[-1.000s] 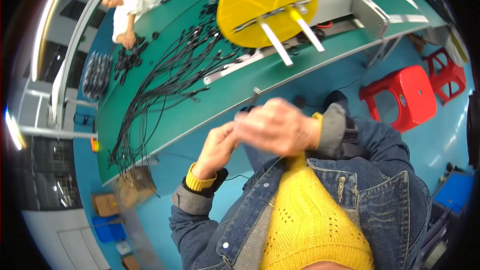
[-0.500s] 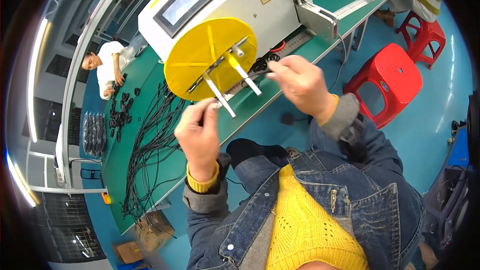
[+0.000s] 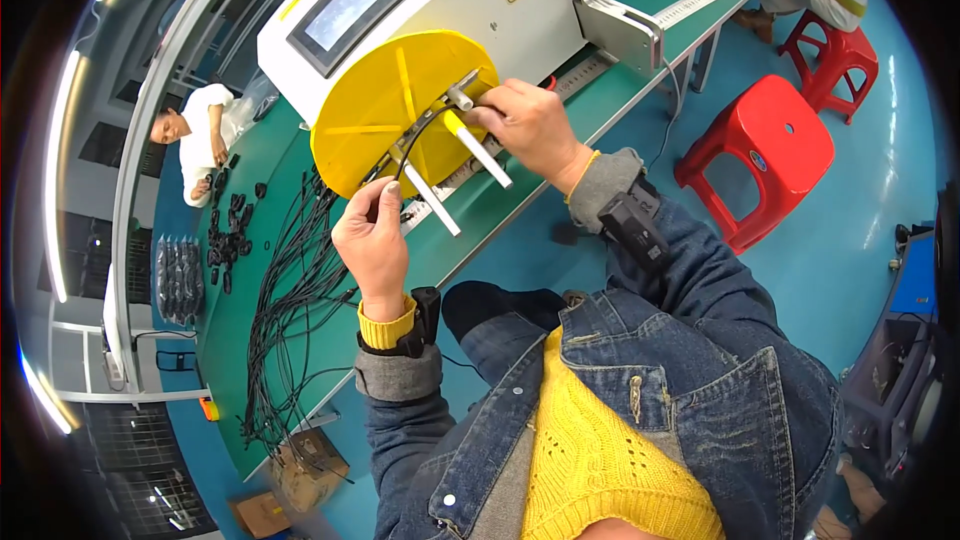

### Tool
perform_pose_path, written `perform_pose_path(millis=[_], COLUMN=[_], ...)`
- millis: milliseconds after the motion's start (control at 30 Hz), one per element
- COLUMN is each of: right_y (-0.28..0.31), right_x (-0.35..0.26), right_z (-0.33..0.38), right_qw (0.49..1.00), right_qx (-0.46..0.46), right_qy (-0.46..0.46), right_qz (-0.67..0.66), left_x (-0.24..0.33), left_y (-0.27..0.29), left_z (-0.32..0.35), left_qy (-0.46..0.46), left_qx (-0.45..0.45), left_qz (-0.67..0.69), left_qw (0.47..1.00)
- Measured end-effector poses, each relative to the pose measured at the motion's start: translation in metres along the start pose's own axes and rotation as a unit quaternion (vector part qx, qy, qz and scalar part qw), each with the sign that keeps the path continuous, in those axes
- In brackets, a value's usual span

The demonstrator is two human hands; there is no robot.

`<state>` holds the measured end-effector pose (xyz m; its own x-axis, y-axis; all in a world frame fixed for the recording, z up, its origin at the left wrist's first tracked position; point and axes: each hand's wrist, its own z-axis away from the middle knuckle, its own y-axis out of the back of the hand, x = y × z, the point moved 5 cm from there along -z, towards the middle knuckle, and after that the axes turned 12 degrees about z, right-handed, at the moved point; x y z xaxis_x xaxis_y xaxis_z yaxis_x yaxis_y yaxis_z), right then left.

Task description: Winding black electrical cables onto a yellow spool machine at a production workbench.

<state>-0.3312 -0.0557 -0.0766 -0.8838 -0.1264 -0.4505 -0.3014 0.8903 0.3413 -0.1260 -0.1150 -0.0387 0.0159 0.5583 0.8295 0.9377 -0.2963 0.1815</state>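
A black cable (image 3: 413, 134) arches between my two hands, in front of the upper part of a round yellow disc (image 3: 355, 130) with metal posts (image 3: 483, 152). My left hand (image 3: 372, 245) pinches one part of it between thumb and fingertips, beside the lower post. With fingers closed, my right hand (image 3: 535, 130) grips the cable near the post at the disc's right side. The disc sits on the front of a white winding machine (image 3: 530, 35) with a small screen (image 3: 350, 15). My right fingers hide where the cable ends on that side.
A bundle of long black cables (image 3: 285, 290) lies on the green table (image 3: 225, 360), left of the disc. Beyond it are several small black coils (image 3: 230, 230) and bagged ones (image 3: 180, 280). A co-worker (image 3: 205, 140) handles parts at far left. Red stools (image 3: 765, 160) stand at right.
My right hand has moved left and up to the disc's posts. The cable now shows as an arch across the disc between my hands. The whole view has shifted slightly.
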Motion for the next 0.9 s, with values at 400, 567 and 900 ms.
perform_pose_path(millis=[400,567,900], right_y=[0.057,0.071,0.07], right_x=[0.063,0.063,0.055], right_z=[0.116,0.139,0.142], right_qw=[0.962,0.943,0.93], right_qx=[-0.241,-0.289,-0.314], right_qy=[-0.096,-0.151,-0.191], right_qz=[0.087,0.066,0.032], left_x=[-0.015,-0.01,0.044], left_y=[-0.005,-0.004,0.003], left_z=[0.003,0.01,0.026], left_qy=[0.013,0.003,-0.188], left_qx=[0.013,0.028,-0.007], left_qz=[0.066,0.025,-0.211], left_qw=[0.998,0.999,0.959])
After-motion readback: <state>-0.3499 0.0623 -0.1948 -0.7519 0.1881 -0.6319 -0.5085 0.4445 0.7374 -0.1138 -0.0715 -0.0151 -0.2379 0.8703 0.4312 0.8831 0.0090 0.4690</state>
